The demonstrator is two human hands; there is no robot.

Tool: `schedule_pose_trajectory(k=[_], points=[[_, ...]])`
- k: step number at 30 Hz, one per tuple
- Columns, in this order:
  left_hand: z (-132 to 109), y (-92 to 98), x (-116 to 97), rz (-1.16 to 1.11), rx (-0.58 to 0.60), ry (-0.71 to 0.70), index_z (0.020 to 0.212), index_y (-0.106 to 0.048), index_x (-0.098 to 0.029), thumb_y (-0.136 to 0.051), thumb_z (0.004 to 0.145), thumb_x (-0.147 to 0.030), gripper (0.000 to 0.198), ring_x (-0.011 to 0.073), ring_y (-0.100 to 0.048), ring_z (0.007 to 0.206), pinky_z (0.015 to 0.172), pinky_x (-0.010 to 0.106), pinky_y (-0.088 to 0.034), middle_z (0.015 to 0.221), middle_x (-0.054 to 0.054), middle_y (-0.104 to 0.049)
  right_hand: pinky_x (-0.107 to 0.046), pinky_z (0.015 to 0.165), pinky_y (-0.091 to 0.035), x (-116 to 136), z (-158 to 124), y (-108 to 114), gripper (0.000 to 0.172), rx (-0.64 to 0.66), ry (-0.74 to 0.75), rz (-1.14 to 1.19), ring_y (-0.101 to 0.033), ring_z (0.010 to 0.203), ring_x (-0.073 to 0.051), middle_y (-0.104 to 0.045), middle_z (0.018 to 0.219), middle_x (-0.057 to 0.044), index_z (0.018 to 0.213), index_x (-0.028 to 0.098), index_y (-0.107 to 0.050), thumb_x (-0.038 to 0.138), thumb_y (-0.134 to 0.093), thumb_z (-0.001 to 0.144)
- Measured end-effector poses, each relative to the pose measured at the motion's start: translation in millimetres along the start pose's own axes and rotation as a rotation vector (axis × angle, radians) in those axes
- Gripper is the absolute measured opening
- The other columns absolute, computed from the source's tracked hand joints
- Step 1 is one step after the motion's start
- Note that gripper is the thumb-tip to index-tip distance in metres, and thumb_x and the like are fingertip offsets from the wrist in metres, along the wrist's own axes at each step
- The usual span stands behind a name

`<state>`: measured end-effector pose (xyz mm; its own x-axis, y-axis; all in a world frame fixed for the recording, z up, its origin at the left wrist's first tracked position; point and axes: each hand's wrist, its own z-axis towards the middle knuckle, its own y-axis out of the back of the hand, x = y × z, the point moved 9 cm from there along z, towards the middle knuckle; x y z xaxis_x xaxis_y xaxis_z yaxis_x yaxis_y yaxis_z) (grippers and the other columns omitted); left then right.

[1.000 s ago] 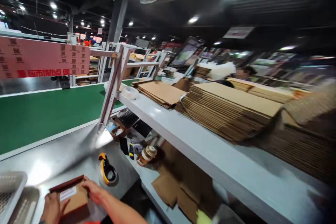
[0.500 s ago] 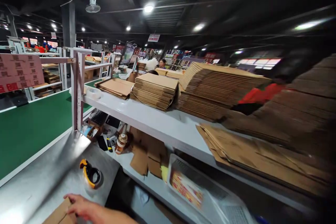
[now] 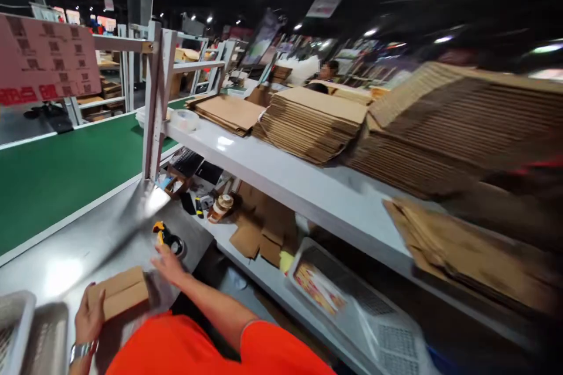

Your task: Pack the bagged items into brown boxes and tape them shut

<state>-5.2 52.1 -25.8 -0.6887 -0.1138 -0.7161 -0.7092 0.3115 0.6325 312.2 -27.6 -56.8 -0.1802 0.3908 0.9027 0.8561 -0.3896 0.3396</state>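
My left hand (image 3: 89, 313) is closed on the near-left end of a small brown cardboard box (image 3: 121, 293), its thumb lying on the top. The box rests on the metal worktop (image 3: 109, 240), and a seam runs along its top. My right hand (image 3: 169, 263) has its fingers stretched out at the near edge of a yellow and black tape dispenser (image 3: 172, 241). In the picture the fingertips overlap the dispenser's side; whether they touch it I cannot tell. The dispenser lies on the worktop beyond the box.
A white shelf (image 3: 281, 181) carries stacked flat cartons (image 3: 312, 126) and a tape roll (image 3: 185, 120). Beneath are a jar (image 3: 221, 208) and a plastic basket (image 3: 352, 304). White crates (image 3: 26, 328) stand at lower left; a green conveyor belt (image 3: 74, 179) runs behind.
My view has tilted down and swung left, bringing my left hand and the whole box into sight. My right hand has left the box and moved to the tape dispenser.
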Motion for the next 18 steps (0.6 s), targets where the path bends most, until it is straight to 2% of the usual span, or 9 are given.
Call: schedule_pose_trajectory(k=[2, 4, 7, 9, 12, 15, 16, 18], points=[[9.4, -1.8, 2.7, -0.119, 0.021, 0.044, 0.162, -0.064, -0.005, -0.049, 0.11, -0.06, 0.077, 0.0372, -0.085, 0.117, 0.097, 0.041, -0.071, 0.125, 0.02, -0.086, -0.049, 0.136, -0.039, -8.2, -1.2, 33.8, 0.058, -0.202, 0.035, -0.133, -0.056, 0.15, -0.034, -0.067, 0.152, -0.016, 0.154, 0.018, -0.071, 0.022, -0.069, 0.096], [18.7, -3.4, -4.6, -0.161, 0.049, 0.008, 0.16, -0.064, -0.001, -0.054, 0.109, -0.052, 0.073, 0.037, -0.084, 0.122, 0.1, 0.04, -0.069, 0.135, 0.023, -0.084, -0.049, 0.137, -0.038, -16.5, 0.1, 49.0, 0.068, -0.281, 0.047, -0.254, -0.054, 0.153, -0.036, -0.063, 0.158, -0.02, 0.163, 0.014, -0.064, 0.019, -0.071, 0.095], [29.2, -0.8, -26.2, -0.166, 0.076, -0.078, 0.153, -0.067, 0.004, -0.059, 0.109, -0.044, 0.066, 0.0405, -0.083, 0.124, 0.104, 0.043, -0.069, 0.136, 0.025, -0.083, -0.049, 0.133, -0.043, -23.7, 9.9, 41.2, 0.08, -0.208, 0.039, -0.386, -0.062, 0.145, -0.037, -0.07, 0.15, -0.022, 0.165, 0.012, -0.063, 0.014, -0.079, 0.087], [34.0, 0.9, -40.3, -0.138, 0.116, -0.08, 0.149, -0.072, 0.001, -0.063, 0.107, -0.037, 0.057, 0.0409, -0.083, 0.125, 0.107, 0.046, -0.068, 0.135, 0.022, -0.085, -0.049, 0.127, -0.047, -24.1, 16.9, 35.8, 0.083, -0.185, -0.009, -0.442, -0.068, 0.136, -0.037, -0.076, 0.137, -0.022, 0.163, 0.012, -0.065, 0.012, -0.082, 0.082], [36.6, 2.5, -50.0, -0.118, 0.18, -0.013, 0.146, -0.075, -0.005, -0.067, 0.104, -0.027, 0.048, 0.0386, -0.083, 0.129, 0.112, 0.047, -0.067, 0.138, 0.021, -0.086, -0.05, 0.12, -0.05, -19.5, 24.4, 37.4, 0.077, -0.156, -0.131, -0.324, -0.072, 0.127, -0.036, -0.08, 0.124, -0.022, 0.161, 0.009, -0.068, 0.011, -0.079, 0.085], [30.6, 3.5, -47.5, -0.17, 0.159, -0.061, 0.145, -0.073, 0.002, -0.064, 0.102, -0.034, 0.057, 0.0431, -0.08, 0.133, 0.115, 0.049, -0.065, 0.142, 0.025, -0.083, -0.047, 0.112, -0.056, 5.7, 23.2, 42.6, 0.069, -0.09, -0.139, -0.139, -0.074, 0.117, -0.032, -0.081, 0.121, -0.017, 0.158, 0.014, -0.071, 0.016, -0.077, 0.09], [28.5, 2.7, -42.0, -0.194, 0.133, -0.09, 0.144, -0.073, 0.002, -0.063, 0.101, -0.041, 0.061, 0.0446, -0.08, 0.132, 0.115, 0.052, -0.065, 0.141, 0.025, -0.083, -0.044, 0.106, -0.059, 17.1, 19.7, 44.4, 0.065, -0.086, -0.123, -0.113, -0.075, 0.11, -0.029, -0.081, 0.119, -0.014, 0.156, 0.017, -0.072, 0.02, -0.077, 0.091], [31.1, -4.9, -19.3, -0.196, 0.081, -0.068, 0.14, -0.077, -0.007, -0.064, 0.095, -0.057, 0.068, 0.0464, -0.083, 0.123, 0.113, 0.058, -0.067, 0.13, 0.022, -0.086, -0.039, 0.085, -0.064, 33.4, 11.8, 41.0, 0.059, -0.096, -0.121, -0.044, -0.075, 0.088, -0.023, -0.081, 0.107, -0.008, 0.15, 0.019, -0.074, 0.032, -0.077, 0.093]])
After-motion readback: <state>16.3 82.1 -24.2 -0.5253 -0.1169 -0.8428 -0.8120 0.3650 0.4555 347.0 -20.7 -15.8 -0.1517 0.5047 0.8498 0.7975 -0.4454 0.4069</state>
